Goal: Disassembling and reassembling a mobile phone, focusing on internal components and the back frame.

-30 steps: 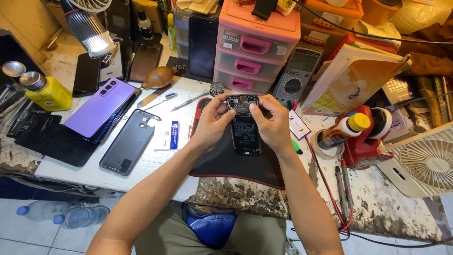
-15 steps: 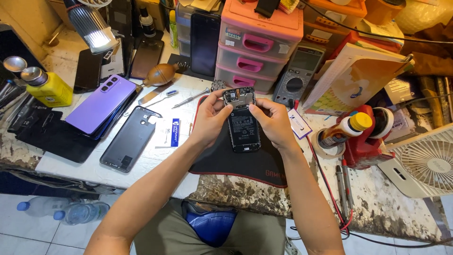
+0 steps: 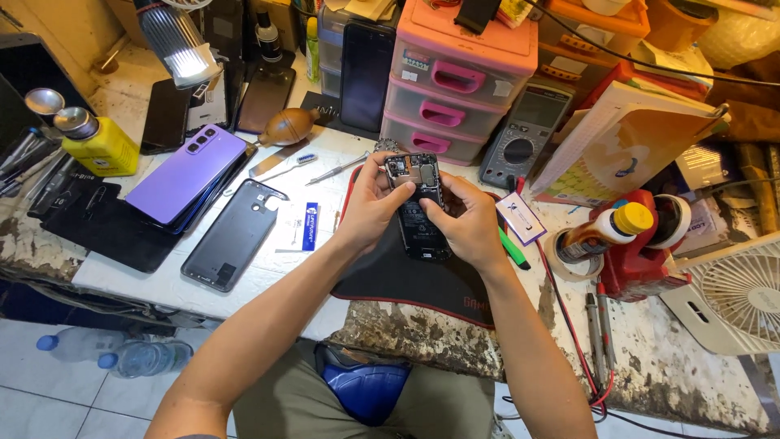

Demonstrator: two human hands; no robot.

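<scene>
While both hands hold the opened phone [image 3: 418,207] above the black mat [image 3: 422,280] near the middle of the counter [image 3: 154,280], its back is off and the inner boards face up. The left hand [image 3: 370,203] grips the phone's left side, thumb and fingertips curled onto the upper end by the camera block; the right hand [image 3: 467,219] clasps the right side, thumb pressed on the exposed parts just below that block. Neither hand is free, and neither carries a tool.

The step in hand looks like bare-finger work on the phone's upper section (pressing or seating something small, though the part itself is too small to make out). The next move would call for a steady hold with one hand while the other works by fingertip with light, even pressure, since the exposed parts look delicate.

Toward the counter's left edge lie a dark back cover [image 3: 231,236] and a purple phone [image 3: 187,172], face down. A pair of tweezers [image 3: 337,169] lies just beyond the mat's far-left corner, within easy reach. A pink drawer unit [image 3: 455,85] stands at the far edge, with a multimeter [image 3: 524,134] just to its right.
</scene>
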